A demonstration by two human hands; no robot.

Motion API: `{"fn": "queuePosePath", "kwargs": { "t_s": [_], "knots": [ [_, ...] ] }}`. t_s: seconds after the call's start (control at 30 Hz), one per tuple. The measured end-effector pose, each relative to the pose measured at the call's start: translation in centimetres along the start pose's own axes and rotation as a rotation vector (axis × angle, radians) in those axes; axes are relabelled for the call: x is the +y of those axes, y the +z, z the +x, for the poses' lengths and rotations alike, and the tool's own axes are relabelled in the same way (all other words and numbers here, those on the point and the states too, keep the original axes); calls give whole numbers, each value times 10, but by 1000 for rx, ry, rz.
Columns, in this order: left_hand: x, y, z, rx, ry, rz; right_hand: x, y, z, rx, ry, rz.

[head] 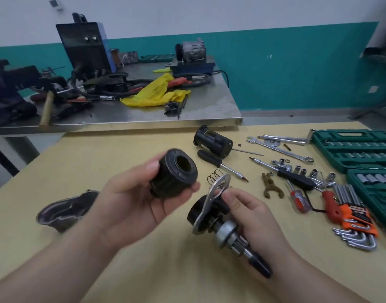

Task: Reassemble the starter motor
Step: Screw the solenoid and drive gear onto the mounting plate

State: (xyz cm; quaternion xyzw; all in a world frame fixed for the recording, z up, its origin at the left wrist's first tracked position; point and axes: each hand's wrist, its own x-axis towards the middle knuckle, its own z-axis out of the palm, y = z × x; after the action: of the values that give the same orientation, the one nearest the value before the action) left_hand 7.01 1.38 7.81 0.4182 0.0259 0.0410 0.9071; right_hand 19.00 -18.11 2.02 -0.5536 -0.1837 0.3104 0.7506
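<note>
My left hand (131, 197) grips a black cylindrical starter part (173, 173) with a round opening that faces up and right. My right hand (253, 217) holds the drive assembly (222, 226): a metal plate (211, 202), a black round end, a silver clutch and a pinion shaft that points down and right. The two parts are a little apart. The black motor housing (213, 142) lies on its side at the back of the yellow table (113, 154). A dark end cover (67, 209) rests at the left. A small spring (215, 174) and a brown fork lever (270, 185) lie close by.
A black-handled screwdriver (220, 164), spanners (279, 146), a ratchet with loose sockets (301, 171), red screwdrivers and an orange hex-key set (358, 221) lie at the right. Green socket cases (358, 149) stand at the far right. A cluttered steel bench (126, 110) is behind.
</note>
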Motion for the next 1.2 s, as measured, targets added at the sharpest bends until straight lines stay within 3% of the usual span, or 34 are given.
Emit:
{"fn": "queuePosePath", "kwargs": {
  "t_s": [0.2,0.43,0.7,1.2],
  "knots": [
    [-37,-12,-5,78,-70,-242,4,-2,-3,-57,10,60],
    [-49,-36,4,183,-46,-229,6,3,-5,-68,-3,0],
    [-57,-43,2,39,-47,-173,6,8,-7,-106,35,-1],
    [-58,-41,2,111,-4,-119,2,6,-7,-101,34,-31]
  ]
}}
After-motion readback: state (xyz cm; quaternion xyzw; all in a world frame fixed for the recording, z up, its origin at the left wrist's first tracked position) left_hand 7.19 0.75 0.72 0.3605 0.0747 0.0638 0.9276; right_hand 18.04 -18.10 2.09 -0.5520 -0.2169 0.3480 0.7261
